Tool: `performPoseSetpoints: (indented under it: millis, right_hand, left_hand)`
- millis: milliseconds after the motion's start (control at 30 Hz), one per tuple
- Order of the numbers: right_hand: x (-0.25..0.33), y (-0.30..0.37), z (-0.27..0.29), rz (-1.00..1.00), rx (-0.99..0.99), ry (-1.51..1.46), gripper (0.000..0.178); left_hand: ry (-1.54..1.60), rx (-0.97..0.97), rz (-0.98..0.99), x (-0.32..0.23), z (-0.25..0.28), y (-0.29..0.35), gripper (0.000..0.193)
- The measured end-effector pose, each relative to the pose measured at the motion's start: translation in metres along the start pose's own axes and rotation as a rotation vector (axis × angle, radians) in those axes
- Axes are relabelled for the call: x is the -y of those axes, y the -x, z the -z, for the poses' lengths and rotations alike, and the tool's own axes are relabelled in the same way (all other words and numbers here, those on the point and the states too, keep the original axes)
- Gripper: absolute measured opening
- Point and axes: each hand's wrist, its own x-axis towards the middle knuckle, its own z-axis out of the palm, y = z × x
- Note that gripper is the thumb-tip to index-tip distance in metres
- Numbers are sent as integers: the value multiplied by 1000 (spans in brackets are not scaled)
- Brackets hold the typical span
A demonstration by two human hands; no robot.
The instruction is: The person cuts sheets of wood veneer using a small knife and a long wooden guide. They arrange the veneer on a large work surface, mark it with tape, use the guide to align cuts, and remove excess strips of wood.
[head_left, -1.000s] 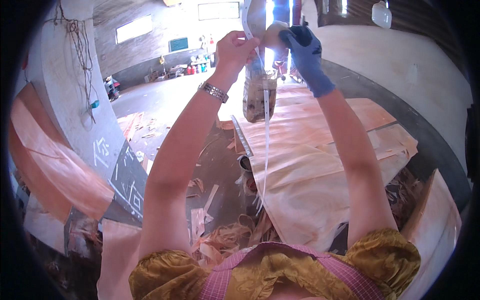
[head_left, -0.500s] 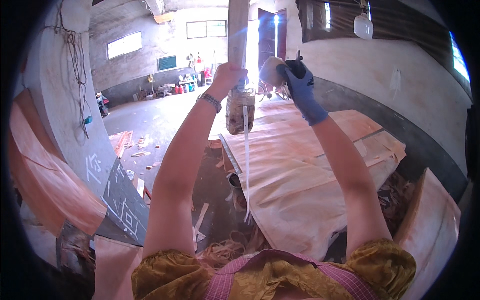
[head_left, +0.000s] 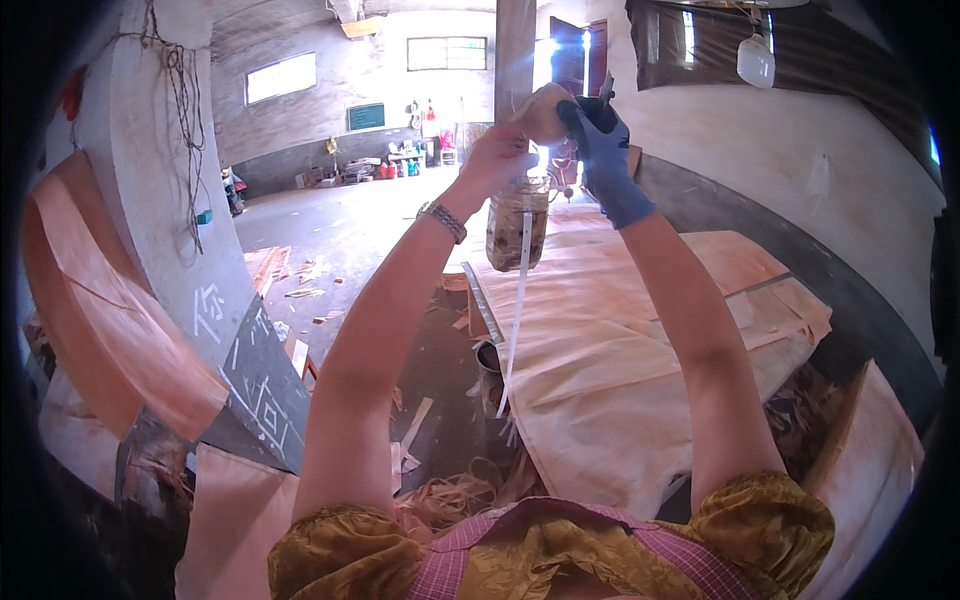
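Note:
In front of me an upright post [head_left: 514, 60] stands, with a clear plastic bottle [head_left: 515, 235] with brownish patches hanging at it. My right hand [head_left: 605, 160], in a blue and black glove, is raised and closed around a pale rounded thing [head_left: 545, 115], whose kind I cannot make out. A dark slim tool [head_left: 607, 88] sticks up from that glove. Bare but for a wristband [head_left: 443, 221], my left hand [head_left: 495, 160] is beside the post, its curled fingers touching or just under the pale thing; glare hides what they pinch. A long white strip [head_left: 520, 310] dangles before the bottle.
Large thin wood sheets [head_left: 610, 360] lie stacked at the right. A concrete pillar [head_left: 165, 200] with hanging cords stands left, with curved wood sheets [head_left: 130, 310] against it. Under the strip is a dark bucket [head_left: 489, 370]. Wood shavings [head_left: 450, 500] litter the floor near me.
My left hand has risen from the post above the bottle toward the pale thing in my right hand. The two hands are closer together. The view has shifted slightly left.

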Motion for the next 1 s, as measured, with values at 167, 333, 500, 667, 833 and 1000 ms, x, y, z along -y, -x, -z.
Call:
performPoseSetpoints:
  millis: [167, 333, 500, 667, 833, 1000]
  right_hand:
    - [2, -2, 0, -16, -10, -11, 18]
    - [-3, -2, 28, -41, -19, 81, 25]
    - [-16, 0, 28, -103, 11, -76, 24]
    - [-25, 7, 18, -59, 22, -67, 19]
    - [-30, 6, 12, 41, -80, -96, 19]
    - [-24, 14, 18, -132, -92, -153, 20]
  left_hand:
    - [-335, -134, -92, 15, -4, -9, 43]
    - [-537, -169, -80, -7, -13, 4, 37]
    - [-302, -122, -96, 5, -10, 5, 52]
    - [-351, -184, -147, 3, -22, 18, 60]
    - [-410, -312, -125, -9, -30, 26, 56]
    - [-365, -470, -34, -10, -28, 28, 45]
